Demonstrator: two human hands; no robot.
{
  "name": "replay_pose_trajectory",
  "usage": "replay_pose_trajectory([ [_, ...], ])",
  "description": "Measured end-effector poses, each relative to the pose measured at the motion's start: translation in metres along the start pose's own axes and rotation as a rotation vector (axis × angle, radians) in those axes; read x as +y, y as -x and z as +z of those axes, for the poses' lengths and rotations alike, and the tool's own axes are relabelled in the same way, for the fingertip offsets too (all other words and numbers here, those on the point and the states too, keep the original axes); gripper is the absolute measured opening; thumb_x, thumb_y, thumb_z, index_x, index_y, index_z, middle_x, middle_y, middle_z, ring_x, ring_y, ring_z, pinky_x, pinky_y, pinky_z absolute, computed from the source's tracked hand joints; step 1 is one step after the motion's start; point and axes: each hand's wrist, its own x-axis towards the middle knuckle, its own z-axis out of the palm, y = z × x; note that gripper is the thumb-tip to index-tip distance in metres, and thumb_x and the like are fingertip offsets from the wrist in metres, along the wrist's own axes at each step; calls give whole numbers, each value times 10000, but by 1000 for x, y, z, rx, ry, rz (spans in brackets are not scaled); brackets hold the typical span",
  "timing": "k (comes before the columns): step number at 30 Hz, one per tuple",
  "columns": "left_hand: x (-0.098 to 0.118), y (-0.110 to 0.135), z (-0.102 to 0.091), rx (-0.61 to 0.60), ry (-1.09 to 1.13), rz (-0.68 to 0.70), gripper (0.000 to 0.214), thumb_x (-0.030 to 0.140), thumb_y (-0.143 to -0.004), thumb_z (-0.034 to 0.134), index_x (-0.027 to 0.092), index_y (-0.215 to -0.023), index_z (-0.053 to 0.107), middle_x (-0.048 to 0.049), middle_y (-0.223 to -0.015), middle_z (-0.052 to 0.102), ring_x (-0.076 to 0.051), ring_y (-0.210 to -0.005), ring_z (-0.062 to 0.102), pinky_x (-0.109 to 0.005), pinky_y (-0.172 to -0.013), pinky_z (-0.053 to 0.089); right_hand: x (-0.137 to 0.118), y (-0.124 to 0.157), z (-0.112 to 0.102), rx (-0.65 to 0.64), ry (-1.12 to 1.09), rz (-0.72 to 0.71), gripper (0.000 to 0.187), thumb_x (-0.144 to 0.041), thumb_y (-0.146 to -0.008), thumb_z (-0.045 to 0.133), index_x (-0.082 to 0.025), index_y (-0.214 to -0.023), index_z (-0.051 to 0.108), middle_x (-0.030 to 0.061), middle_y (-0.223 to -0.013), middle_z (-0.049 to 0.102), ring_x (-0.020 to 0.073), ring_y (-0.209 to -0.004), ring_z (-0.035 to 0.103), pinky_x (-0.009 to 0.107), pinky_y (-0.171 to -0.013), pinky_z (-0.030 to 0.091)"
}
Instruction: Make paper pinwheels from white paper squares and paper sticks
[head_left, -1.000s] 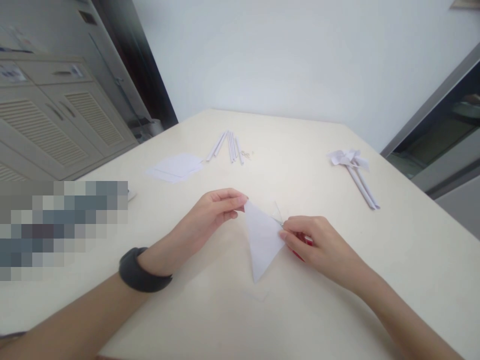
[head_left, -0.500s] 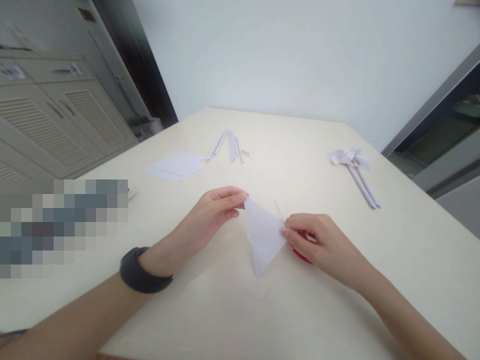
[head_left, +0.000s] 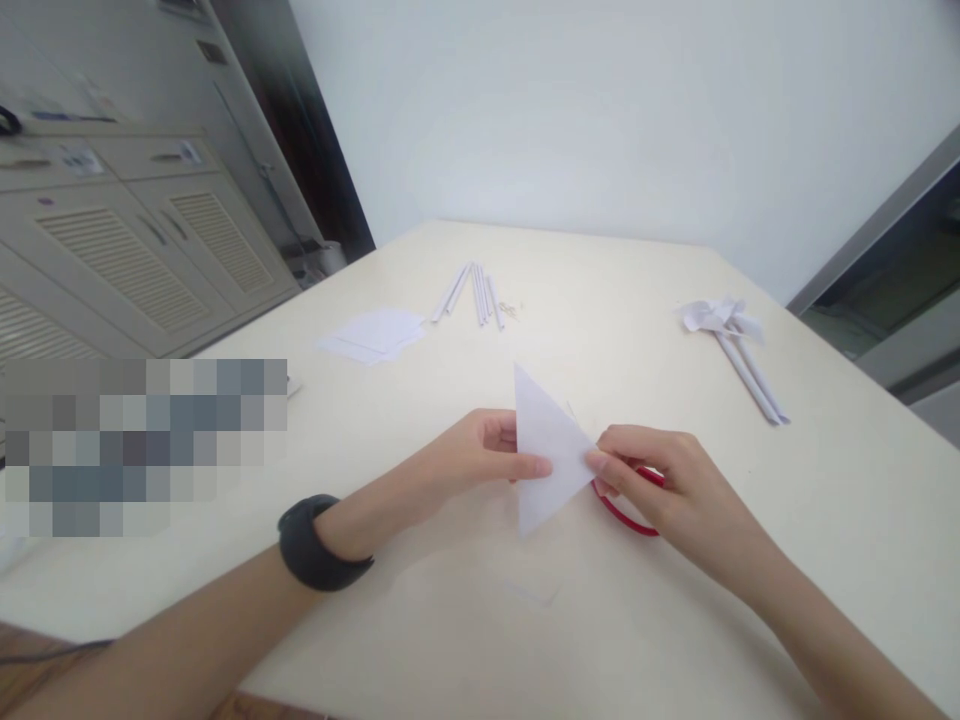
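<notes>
A white paper folded into a triangle [head_left: 546,450] is held upright above the cream table [head_left: 450,620]. My left hand [head_left: 480,462], with a black band on its wrist, pinches the triangle near its left edge. My right hand [head_left: 660,490] is closed round red-handled scissors [head_left: 626,512], whose handle loop shows beneath the fingers. Its fingertips meet the triangle's right corner. The blades are hidden behind the paper and the fingers.
Flat white sheets [head_left: 373,334] lie at the left of the table. Several rolled paper sticks [head_left: 472,292] lie further back, with small metal pins [head_left: 511,310] beside them. Two finished paper pinwheels on sticks [head_left: 731,340] rest at the right. Louvred cabinets [head_left: 127,270] stand to the left.
My left hand slid from the triangle's top corner down to its left edge. The triangle has swung more upright, and the red scissor loop shows more clearly.
</notes>
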Motion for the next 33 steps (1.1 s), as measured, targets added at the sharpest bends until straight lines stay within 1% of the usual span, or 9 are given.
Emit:
replay_pose_trajectory([
  [4,-1,-1,-1,55,-53,69,156,296,-759,644,214,-879,703,-35,-891,685,-154,-719,558,-240,-544,333,-1,-1,-1,3,-37,3,319,-295,-902,438,-187,-606,488,-32,-603,484,105,-578,426,232,-549,312],
  [10,1,1,-1,164,-95,142,172,284,-768,633,246,-913,718,9,-681,637,-131,-579,503,-256,-517,316,-1,-1,-1,39,-79,47,308,-345,-892,451,-194,-644,554,-32,-540,466,104,-517,402,238,-513,307],
  [13,2,2,-1,244,-190,190,108,285,-766,638,232,-804,724,34,-522,550,-98,-446,400,-258,-454,253,1,0,0,67,-149,69,225,-320,-885,469,-214,-767,629,-38,-522,484,103,-497,413,233,-506,333],
  [16,4,2,1,230,-193,246,118,269,-788,613,211,-793,715,-21,-731,652,-137,-582,544,-249,-471,316,0,-1,0,86,-230,91,179,-257,-871,488,-223,-880,664,-29,-563,560,108,-532,477,225,-532,382],
  [19,5,3,2,191,-154,329,129,222,-788,609,199,-864,710,-58,-936,664,-197,-823,606,-253,-614,420,-2,-2,-1,121,-298,118,163,-183,-831,520,-215,-863,676,-3,-696,638,126,-650,559,222,-579,422],
  [21,5,4,1,199,-127,341,144,222,-812,578,204,-888,699,-47,-949,664,-191,-857,600,-254,-691,429,-3,-3,-1,137,-337,133,175,-147,-814,519,-215,-843,677,4,-756,645,132,-694,572,220,-579,428],
  [24,4,5,0,305,-190,338,207,172,-853,487,214,-888,686,-18,-916,669,-159,-824,585,-235,-694,411,-4,-3,-1,122,-423,147,168,-148,-819,511,-213,-887,650,9,-804,644,127,-692,570,213,-555,429],
  [28,5,6,0,409,-341,397,284,77,-829,441,209,-867,690,-5,-889,675,-157,-829,575,-235,-707,402,-3,-5,-1,49,-548,207,139,-260,-880,477,-198,-951,579,22,-800,650,122,-700,589,211,-581,444],
  [33,6,8,3,408,-374,449,249,99,-852,452,190,-884,680,-14,-913,682,-154,-853,593,-235,-741,423,0,-5,0,-46,-601,262,351,-420,-918,379,-157,-796,576,40,-698,647,103,-595,555,208,-563,427],
])
